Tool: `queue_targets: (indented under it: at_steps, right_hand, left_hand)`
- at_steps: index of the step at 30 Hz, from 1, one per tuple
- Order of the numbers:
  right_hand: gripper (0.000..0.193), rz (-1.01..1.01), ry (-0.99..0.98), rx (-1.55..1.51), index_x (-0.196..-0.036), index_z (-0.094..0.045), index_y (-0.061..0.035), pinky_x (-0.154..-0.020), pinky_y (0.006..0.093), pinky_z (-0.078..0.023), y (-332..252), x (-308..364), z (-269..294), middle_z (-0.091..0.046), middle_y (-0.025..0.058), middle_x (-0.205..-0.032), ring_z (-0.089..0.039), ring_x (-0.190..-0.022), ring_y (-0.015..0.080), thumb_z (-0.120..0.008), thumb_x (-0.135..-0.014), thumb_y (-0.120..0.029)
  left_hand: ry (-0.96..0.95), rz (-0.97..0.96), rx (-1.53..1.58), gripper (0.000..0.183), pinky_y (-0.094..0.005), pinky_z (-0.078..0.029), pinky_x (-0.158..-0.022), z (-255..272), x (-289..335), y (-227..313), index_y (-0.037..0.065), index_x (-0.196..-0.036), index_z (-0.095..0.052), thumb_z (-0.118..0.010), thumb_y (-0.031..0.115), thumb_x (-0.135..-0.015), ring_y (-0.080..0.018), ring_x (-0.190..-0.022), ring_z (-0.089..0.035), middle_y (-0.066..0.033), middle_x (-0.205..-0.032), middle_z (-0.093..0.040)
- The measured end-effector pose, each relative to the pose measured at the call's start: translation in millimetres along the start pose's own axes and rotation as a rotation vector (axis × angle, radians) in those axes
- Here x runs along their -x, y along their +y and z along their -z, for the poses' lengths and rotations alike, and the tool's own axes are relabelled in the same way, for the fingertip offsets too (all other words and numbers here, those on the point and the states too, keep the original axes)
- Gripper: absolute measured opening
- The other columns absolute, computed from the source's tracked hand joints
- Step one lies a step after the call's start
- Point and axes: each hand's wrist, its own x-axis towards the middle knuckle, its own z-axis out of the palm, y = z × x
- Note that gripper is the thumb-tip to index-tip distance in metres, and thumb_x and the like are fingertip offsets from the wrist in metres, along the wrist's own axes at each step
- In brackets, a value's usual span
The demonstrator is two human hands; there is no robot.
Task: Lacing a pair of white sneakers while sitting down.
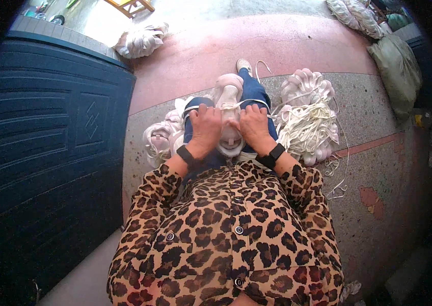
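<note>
A pale pink and white sneaker [228, 84] lies lengthwise between my thighs, toe pointing away and heel opening toward me. Across its upper runs a white shoelace [229, 106], stretched sideways between my hands. My left hand [206, 126] is closed at the shoe's left side, gripping the lace, whose loose part lies over my left knee. Along the right side of the shoe, my right hand [254, 125] is closed on the lace too. Its fingertips curl away from view. Part of the shoe's middle is covered by both hands.
To the right lie a heap of loose white laces [305, 122] and a stack of pink shoe pieces [307, 86]. More sneakers [160, 137] sit left of my leg. A blue panelled door [58, 117] stands at left, a shoe bundle [142, 41] beyond it. A filled sack [397, 71] is far right.
</note>
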Motion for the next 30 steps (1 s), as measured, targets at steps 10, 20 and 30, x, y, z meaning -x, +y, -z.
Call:
queue_targets:
  at_steps: [10,20,30]
  right_hand:
    - [0.017,0.066,-0.053,-0.217,-0.088,-0.069,-0.0072,-0.077,0.0464,-0.045,31.9,5.0,-17.9,-0.063,0.0111,-0.091,-0.060,-0.093,0.0297,-0.061,-0.081,-0.021]
    - [0.018,-0.005,0.261,-0.422,-0.096,-0.069,-0.0099,-0.075,0.0434,-0.043,17.7,17.8,-22.2,-0.063,0.0070,-0.088,-0.059,-0.086,0.0283,-0.066,-0.079,-0.015]
    - [0.019,-0.075,0.175,-0.700,-0.097,-0.067,-0.0047,-0.081,0.0450,-0.047,19.8,21.2,-13.6,-0.066,0.0154,-0.093,-0.062,-0.090,0.0349,-0.067,-0.082,-0.016]
  left_hand:
    - [-0.274,0.085,0.559,0.019,-0.0465,-0.048,-0.079,-12.8,-7.0,-39.3,0.003,-0.086,-0.070,-0.059,0.018,-0.087,-0.0378,-0.089,-0.056,-0.0158,-0.089,-0.070]
    - [-0.202,-0.031,0.632,0.023,-0.0491,-0.052,-0.076,-36.6,-93.4,-4.6,0.002,-0.090,-0.071,-0.056,0.019,-0.090,-0.0413,-0.085,-0.067,-0.0235,-0.088,-0.069]
    - [-0.928,0.235,0.995,0.052,-0.0281,-0.047,-0.052,-24.6,-133.3,2.1,-0.002,-0.131,-0.055,-0.066,0.010,-0.081,-0.0143,-0.064,-0.061,-0.0090,-0.081,-0.066]
